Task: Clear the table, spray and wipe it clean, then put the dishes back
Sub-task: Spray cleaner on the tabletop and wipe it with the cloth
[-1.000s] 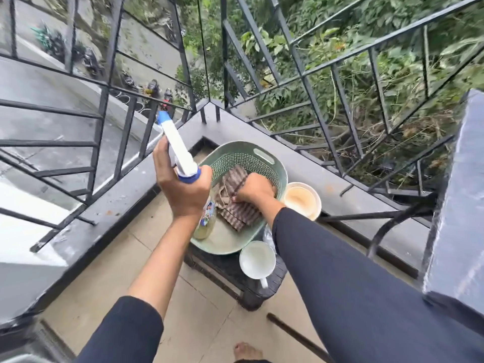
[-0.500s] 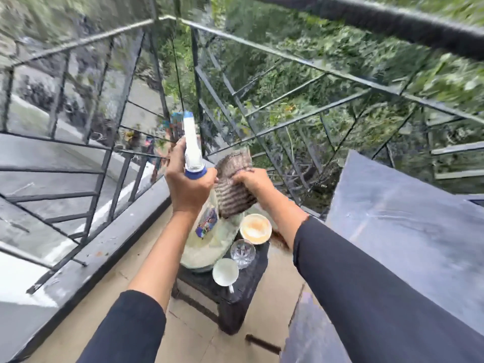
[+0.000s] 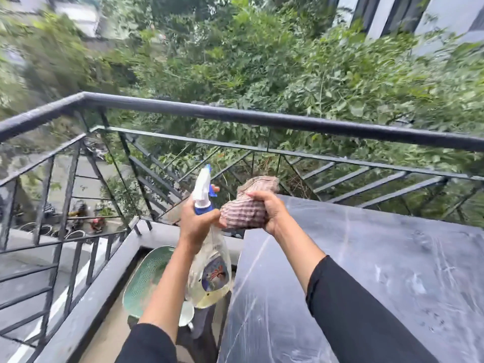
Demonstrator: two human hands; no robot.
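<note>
Balcony table [image 3: 366, 271] bare; left hand [image 3: 195, 224] grips half-full spray bottle [image 3: 209, 271], right hand [image 3: 272, 210] clutches cloth [image 3: 243, 213].

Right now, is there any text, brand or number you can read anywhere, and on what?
Spray bottle in the left hand: blue and red label, print too blurred to read.
Cloth in the right hand: stripes only, no text.
Table: no lettering visible.
Nothing else legible.
</note>
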